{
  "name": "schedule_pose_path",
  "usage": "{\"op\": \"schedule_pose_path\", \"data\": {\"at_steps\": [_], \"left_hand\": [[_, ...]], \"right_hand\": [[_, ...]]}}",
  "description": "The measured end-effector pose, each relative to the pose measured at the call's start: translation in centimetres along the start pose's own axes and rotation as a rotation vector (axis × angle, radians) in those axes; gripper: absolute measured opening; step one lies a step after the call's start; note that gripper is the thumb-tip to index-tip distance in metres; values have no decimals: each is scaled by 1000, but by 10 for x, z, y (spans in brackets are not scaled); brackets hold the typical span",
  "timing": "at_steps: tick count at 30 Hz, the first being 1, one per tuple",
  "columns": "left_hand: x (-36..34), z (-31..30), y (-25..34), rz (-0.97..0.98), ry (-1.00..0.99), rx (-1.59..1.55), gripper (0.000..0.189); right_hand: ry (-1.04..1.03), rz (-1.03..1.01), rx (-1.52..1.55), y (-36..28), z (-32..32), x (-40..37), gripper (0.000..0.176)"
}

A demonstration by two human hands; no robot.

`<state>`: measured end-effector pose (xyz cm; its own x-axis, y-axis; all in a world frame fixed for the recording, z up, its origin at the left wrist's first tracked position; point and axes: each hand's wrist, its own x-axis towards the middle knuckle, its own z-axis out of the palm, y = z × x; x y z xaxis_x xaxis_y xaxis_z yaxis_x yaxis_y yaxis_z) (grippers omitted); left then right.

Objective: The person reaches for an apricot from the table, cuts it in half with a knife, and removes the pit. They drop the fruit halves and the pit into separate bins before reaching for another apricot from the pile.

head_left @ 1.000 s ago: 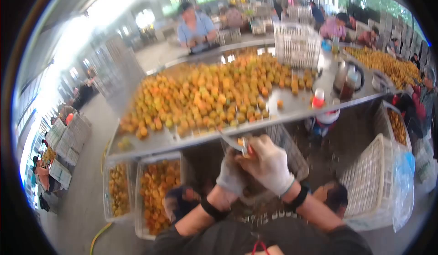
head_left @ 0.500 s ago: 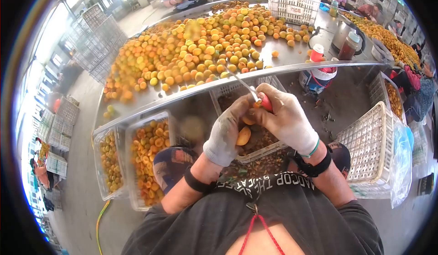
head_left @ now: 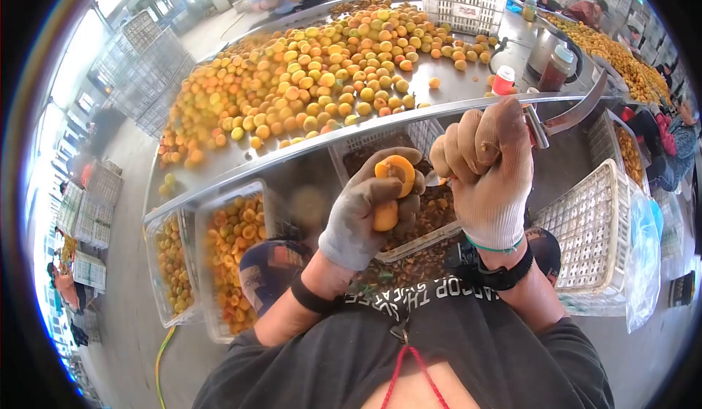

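Holding a split apricot (head_left: 395, 172) in the left hand (head_left: 362, 217) and a knife (head_left: 578, 113) in the right hand (head_left: 486, 166)
Grey-gloved, the left hand is closed around the split apricot, one half raised at the fingertips with its cut face showing, the other lower against the palm. White-gloved, the right hand is fisted tight on the knife handle, the curved blade pointing out to the right. Both hover above a crate (head_left: 439, 235) of brown scraps, just under the edge of the steel table (head_left: 468, 87) heaped with apricots (head_left: 322, 80)
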<state>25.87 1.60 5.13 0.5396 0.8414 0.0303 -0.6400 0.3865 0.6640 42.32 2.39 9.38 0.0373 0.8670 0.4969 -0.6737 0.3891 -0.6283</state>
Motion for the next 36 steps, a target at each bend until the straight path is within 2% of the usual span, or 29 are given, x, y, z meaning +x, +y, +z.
{"op": "schedule_pose_path", "data": {"at_steps": [1, 3, 6, 12, 13, 15, 16, 17, 18, 19, 21, 23, 24, 25, 27, 29, 30, 31, 33, 36], "left_hand": [[0, 3, -1, 0, -4, 1, 42], [-2, 15, -4, -19, 165, 63, 42], [-3, 22, -5, -12, 198, 97, 40], [-5, 10, -4, -35, 129, 187, 37], [-5, 16, -6, -30, 126, 189, 37], [-5, 39, -7, 29, 340, 142, 36], [-8, 31, -17, 104, 332, 275, 35], [-10, 18, -27, 210, 338, 419, 34], [-7, 17, -31, 169, 341, 276, 34], [-1, 11, -25, 106, 323, 128, 34], [-10, 15, -13, 90, 192, 200, 33], [-7, 15, -21, 92, 214, 135, 33], [-5, 14, -23, 102, 264, 75, 34], [-4, 11, -24, 99, 255, 79, 34], [-8, 8, -24, 161, 219, 150, 35], [-13, 17, -14, 140, 216, 196, 35], [-16, 21, -13, 123, 207, 246, 36], [-17, 18, -18, 114, 218, 232, 36], [-7, 7, -25, 277, 117, 290, 36], [0, 3, -32, 326, 99, 330, 36]], "right_hand": [[0, -3, -2, 2, 2, 2, 48], [1, -27, 48, 6, 5, 5, 49], [-37, -53, 25, 15, 1, 8, 49], [-96, -168, -131, 18, 1, 0, 47], [-43, -169, -295, 21, -9, -11, 47], [19, -221, -587, 31, -24, -21, 48], [24, -279, -699, 38, -17, -14, 48], [161, -168, -252, 40, 2, -14, 46], [-68, -59, 77, 34, 1, -1, 47], [-121, 3, 201, 30, 2, 7, 48], [69, 6, 78, 25, 12, 4, 50], [80, -28, 41, 35, 16, 0, 51], [59, -120, -110, 61, -6, -11, 50], [-66, -304, -440, 64, -8, -9, 50], [-114, -194, -263, 48, 17, -11, 50], [133, 58, 71, 36, 22, -2, 52], [138, 122, 128, 28, 21, 2, 52], [157, 135, 162, 25, 22, 4, 52], [229, 174, 264, 26, 20, 9, 53], [298, 218, 319, 31, 13, 10, 53]]}}
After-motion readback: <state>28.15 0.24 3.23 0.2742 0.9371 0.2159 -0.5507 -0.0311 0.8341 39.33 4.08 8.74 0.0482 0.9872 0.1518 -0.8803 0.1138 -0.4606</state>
